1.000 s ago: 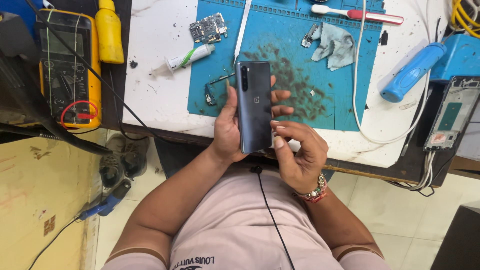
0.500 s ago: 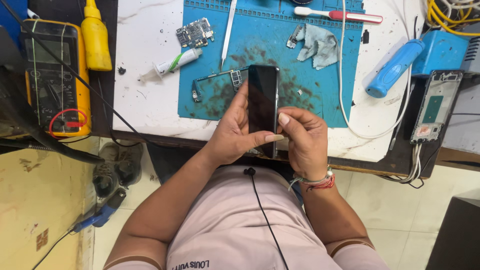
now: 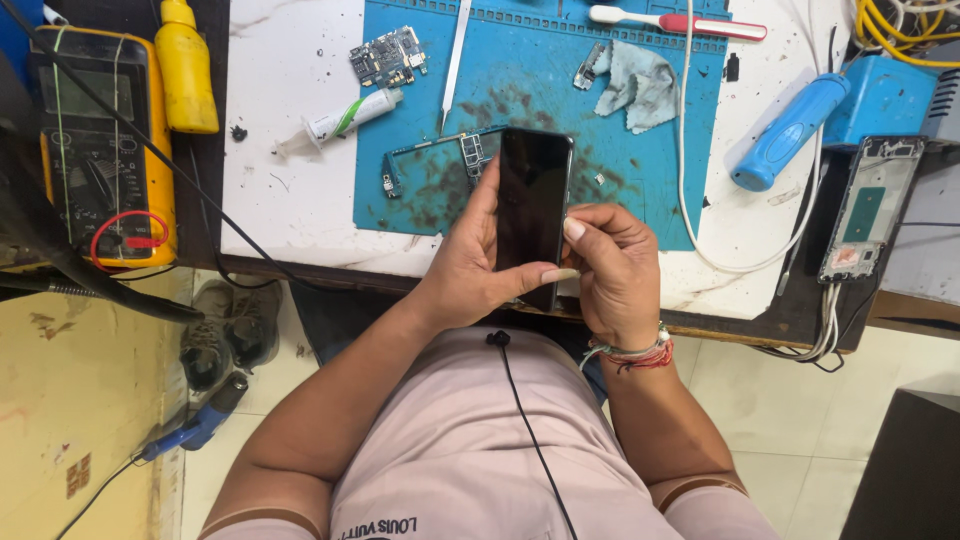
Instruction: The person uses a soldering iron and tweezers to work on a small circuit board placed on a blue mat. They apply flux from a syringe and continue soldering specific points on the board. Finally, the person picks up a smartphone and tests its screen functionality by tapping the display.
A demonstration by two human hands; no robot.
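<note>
My left hand [image 3: 470, 270] grips a black smartphone [image 3: 533, 205] from the left, its dark screen facing up, thumb across the lower front. My right hand [image 3: 612, 270] touches the phone's right edge with pinched fingertips; a small pale object shows between them, too small to name. Both hands hover over the near edge of a blue work mat [image 3: 520, 90] on a white table. A circuit board frame [image 3: 440, 165] lies on the mat just left of the phone.
A yellow multimeter [image 3: 100, 150] and a yellow bottle [image 3: 186, 68] stand at the left. A white tube [image 3: 345, 115], a circuit board [image 3: 388, 56], tweezers [image 3: 455, 60], a grey cloth [image 3: 635, 85], a toothbrush [image 3: 670, 20], a blue tool [image 3: 790, 130] and a phone frame [image 3: 868, 205] lie around.
The phone has been turned over from its back with the camera facing up to its dark screen facing up. My right hand moved from the phone's bottom to its right edge.
</note>
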